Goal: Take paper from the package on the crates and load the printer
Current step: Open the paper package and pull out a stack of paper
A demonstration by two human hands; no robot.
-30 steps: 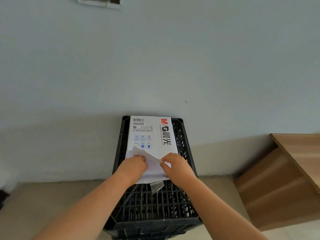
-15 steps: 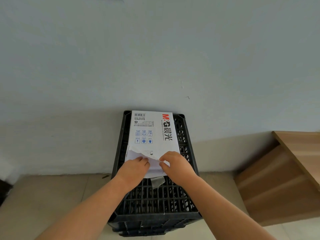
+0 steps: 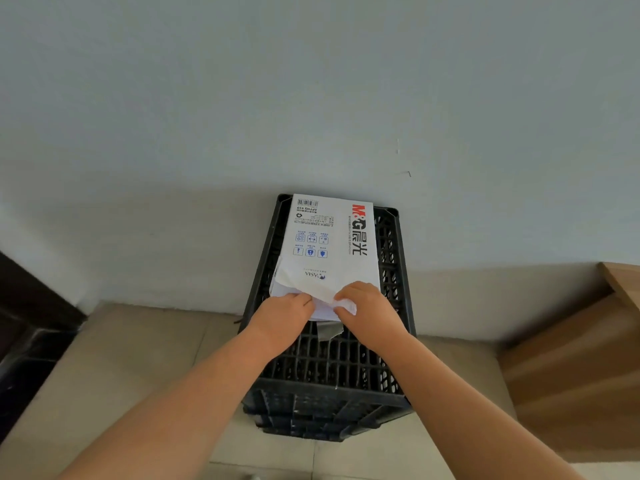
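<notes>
A white paper package (image 3: 329, 237) with red and black print lies on top of stacked black plastic crates (image 3: 391, 355) against the wall. Its near end is torn open, and a wrapper flap (image 3: 304, 278) is folded back over white sheets. My left hand (image 3: 282, 313) pinches the near edge of the paper at the opening. My right hand (image 3: 367, 306) grips the wrapper edge beside it. A loose grey strip of wrapper (image 3: 329, 330) hangs below the package between my hands. No printer is in view.
A pale wall (image 3: 311, 98) stands right behind the crates. A wooden stepped piece of furniture (image 3: 581, 358) sits at the right. Something dark (image 3: 27, 334) fills the left edge. The floor (image 3: 121, 375) is beige tile.
The view has tilted down and shifted, showing more floor and the dark object at left. The wrapper flap is folded back further. Both hands stay at the package's near end.
</notes>
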